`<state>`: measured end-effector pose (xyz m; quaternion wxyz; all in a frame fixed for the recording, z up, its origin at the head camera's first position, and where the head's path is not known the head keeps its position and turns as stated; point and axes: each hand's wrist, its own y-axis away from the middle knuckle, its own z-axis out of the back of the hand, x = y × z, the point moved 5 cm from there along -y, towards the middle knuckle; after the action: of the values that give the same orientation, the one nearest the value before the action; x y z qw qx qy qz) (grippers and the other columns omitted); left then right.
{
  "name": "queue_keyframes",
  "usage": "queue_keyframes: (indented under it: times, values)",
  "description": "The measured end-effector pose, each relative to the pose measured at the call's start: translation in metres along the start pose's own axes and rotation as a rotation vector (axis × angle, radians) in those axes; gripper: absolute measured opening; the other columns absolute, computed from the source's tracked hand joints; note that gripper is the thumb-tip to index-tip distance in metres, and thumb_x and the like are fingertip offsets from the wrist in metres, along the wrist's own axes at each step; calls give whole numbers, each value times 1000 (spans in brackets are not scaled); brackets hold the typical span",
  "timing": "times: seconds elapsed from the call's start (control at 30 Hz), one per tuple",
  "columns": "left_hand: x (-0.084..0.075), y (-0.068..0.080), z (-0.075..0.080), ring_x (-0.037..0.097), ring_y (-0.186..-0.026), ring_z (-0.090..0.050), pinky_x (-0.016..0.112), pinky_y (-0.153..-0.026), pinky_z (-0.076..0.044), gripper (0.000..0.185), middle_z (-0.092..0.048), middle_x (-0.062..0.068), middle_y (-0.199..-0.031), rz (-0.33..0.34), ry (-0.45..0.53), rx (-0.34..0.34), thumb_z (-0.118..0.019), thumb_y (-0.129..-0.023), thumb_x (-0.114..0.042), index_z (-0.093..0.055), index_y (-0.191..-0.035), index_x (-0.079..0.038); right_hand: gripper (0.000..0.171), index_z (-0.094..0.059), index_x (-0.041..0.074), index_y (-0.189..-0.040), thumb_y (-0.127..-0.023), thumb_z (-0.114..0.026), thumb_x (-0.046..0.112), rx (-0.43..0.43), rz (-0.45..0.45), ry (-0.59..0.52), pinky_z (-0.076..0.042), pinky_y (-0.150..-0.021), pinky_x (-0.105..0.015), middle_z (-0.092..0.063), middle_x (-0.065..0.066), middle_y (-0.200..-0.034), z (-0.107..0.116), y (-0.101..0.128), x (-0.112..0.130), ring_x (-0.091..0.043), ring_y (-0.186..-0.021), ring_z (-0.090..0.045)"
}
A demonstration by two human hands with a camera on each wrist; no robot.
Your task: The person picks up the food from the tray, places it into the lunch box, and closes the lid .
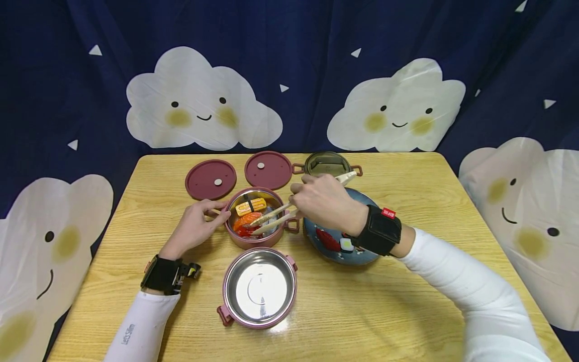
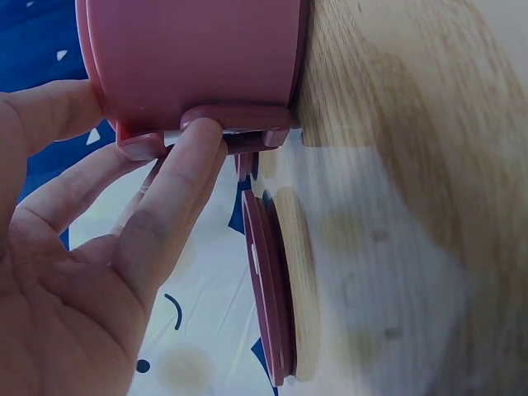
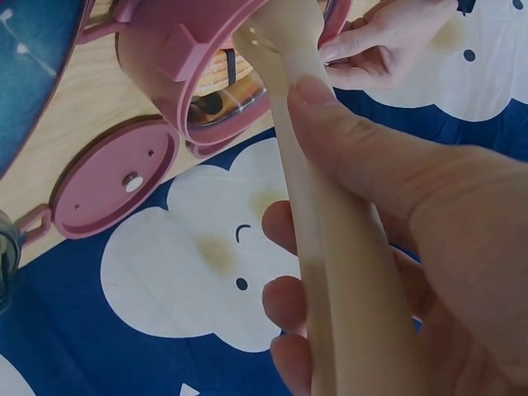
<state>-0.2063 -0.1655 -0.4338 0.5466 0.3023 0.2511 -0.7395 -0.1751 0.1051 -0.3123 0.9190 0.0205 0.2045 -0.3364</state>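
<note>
Salad tongs, beige and long, are gripped in my right hand, and their tips reach into a pink pot. Inside this pot lie a yellow egg sushi piece with a black band, an orange salmon piece and something red. Whether the tips hold a piece, I cannot tell. At the pot's left side my left hand holds it, thumb by the rim and fingers at the side handle. In the right wrist view, thumb and fingers wrap the tongs.
Nearer to me stands a second steel-lined pink pot. A blue plate under my right hand bears a red piece and a small roll. Behind are two maroon lids and a dark dish with handles.
</note>
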Motion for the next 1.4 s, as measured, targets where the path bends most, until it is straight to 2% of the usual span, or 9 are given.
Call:
queue_keyframes:
  times: [0.2,0.37,0.57,0.73,0.9,1.13,1.4]
  values:
    - [0,0,0,38,-110,-71,35,-83,-52,40,-74,18,-119,-1,1,-1,-70,-103,-29,-72,-136,-7,22,-82,25,-90,-80,-90,43,-43,9,9,-49,-53,-33,-71,7,-84,-2,-2,1,-18,-73,-62]
    - [1,0,0,38,-111,-71,35,-83,-52,40,-74,18,-120,6,3,3,-70,-103,-30,-71,-137,-8,20,-81,25,-89,-81,-90,42,-47,8,5,-49,-53,-33,-71,7,-84,-2,-3,2,-18,-73,-62]
    - [2,0,-1,38,-111,-71,36,-83,-53,40,-74,18,-121,4,3,-1,-70,-103,-30,-71,-137,-8,23,-81,24,-91,-81,-90,43,-30,-1,5,-50,-54,-34,-72,6,-86,-2,-3,1,-19,-74,-63]
    - [2,-1,-1,38,-110,-72,37,-84,-54,40,-74,19,-120,-3,2,-3,-70,-103,-30,-72,-135,-6,31,-82,25,-98,-81,-88,50,27,-25,0,-51,-53,-34,-70,5,-88,1,2,-5,-18,-77,-63]
    - [2,-1,-1,38,-109,-72,36,-84,-53,40,-74,19,-120,0,1,-4,-71,-103,-30,-72,-134,-5,35,-82,24,-98,-81,-87,55,45,-52,-29,-52,-53,-34,-67,4,-85,11,12,-17,-19,-78,-66]
    - [2,-2,-1,38,-111,-71,36,-84,-53,41,-74,19,-122,3,7,4,-70,-103,-31,-71,-136,-6,36,-82,21,-94,-77,-90,52,29,-101,-82,-43,-46,-31,-61,1,-76,28,33,-38,-19,-67,-59]
    - [1,-1,-1,38,-111,-71,36,-84,-53,41,-74,19,-122,9,4,4,-70,-103,-31,-72,-136,-6,38,-83,20,-103,-78,-92,46,91,-193,-114,-39,-44,-30,-70,0,-84,37,60,-60,-20,-70,-63]
